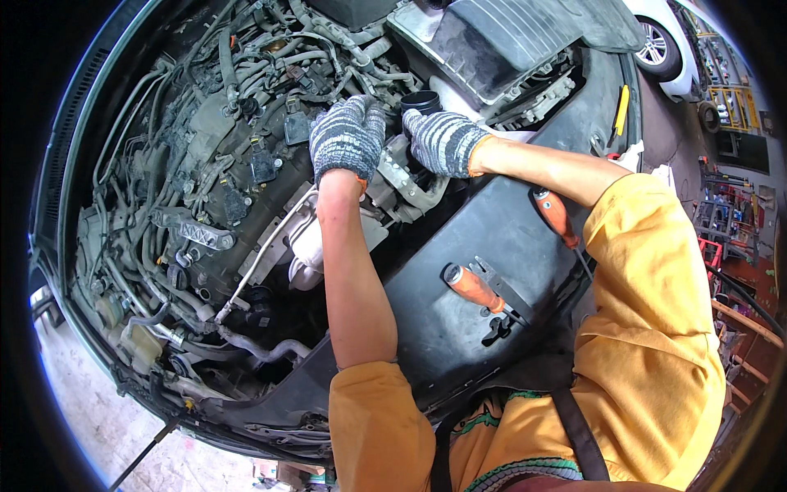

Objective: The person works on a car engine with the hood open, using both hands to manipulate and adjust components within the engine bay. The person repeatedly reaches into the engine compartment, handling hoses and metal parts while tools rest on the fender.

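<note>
My gloved left hand (346, 138) reaches into the engine bay among hoses and connectors, fingers curled down; what they grip is hidden. Just right of it, my gloved right hand (443, 143) is closed, its thumb side beside a black round pipe opening (420, 100); I cannot make out what it holds. A pale metal bracket (398, 168) sits between and below the hands. On the black front panel (434, 246) lie an orange-handled screwdriver (471, 287) with dark tools beside it, and a second orange-handled screwdriver (556, 220) under my right arm.
A black airbox (500, 41) is at the upper right of the bay. A yellow-handled tool (621, 111) lies on the right edge. A white car (664, 49) and cluttered racks (730, 230) stand beyond. A dark rod (143, 451) crosses the lower left.
</note>
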{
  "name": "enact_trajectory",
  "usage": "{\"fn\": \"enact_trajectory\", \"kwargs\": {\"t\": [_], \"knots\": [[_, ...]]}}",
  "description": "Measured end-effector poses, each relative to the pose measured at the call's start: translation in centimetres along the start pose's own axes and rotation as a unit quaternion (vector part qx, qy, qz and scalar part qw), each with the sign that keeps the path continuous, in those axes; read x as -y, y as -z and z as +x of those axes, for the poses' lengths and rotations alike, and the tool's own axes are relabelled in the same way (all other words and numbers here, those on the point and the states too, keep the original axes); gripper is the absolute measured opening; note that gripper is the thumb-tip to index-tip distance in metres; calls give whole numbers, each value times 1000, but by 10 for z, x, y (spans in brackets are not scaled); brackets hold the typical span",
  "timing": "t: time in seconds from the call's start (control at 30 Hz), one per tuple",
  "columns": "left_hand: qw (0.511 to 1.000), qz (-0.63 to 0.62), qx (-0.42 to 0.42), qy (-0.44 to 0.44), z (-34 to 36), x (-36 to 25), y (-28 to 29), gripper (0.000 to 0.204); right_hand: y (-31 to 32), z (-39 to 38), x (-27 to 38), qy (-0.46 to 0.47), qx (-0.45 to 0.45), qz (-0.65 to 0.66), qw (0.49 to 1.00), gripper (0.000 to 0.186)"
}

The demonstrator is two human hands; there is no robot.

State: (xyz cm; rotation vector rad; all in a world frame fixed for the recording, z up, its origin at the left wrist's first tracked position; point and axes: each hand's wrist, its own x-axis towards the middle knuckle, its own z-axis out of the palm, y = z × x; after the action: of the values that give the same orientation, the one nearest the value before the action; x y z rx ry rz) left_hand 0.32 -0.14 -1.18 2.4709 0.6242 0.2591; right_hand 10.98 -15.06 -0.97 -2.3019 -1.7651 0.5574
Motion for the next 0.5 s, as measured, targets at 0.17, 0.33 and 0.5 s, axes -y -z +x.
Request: {"fn": "enact_trajectory", "kwargs": {"t": [0.17, 0.33, 0.5], "knots": [[1000, -4, -5, -3, -3, 4, -1, 26, 8, -1, 25, -81, 45, -46, 995, 23], [1000, -15, -8, -8, -3, 3, 0, 26, 10, 0, 29, -71, 84, -119, 987, 18], [1000, -23, -16, -3, -4, 2, 2, 26, 16, -7, 42, 3, 46, -222, 974, 16]]}}
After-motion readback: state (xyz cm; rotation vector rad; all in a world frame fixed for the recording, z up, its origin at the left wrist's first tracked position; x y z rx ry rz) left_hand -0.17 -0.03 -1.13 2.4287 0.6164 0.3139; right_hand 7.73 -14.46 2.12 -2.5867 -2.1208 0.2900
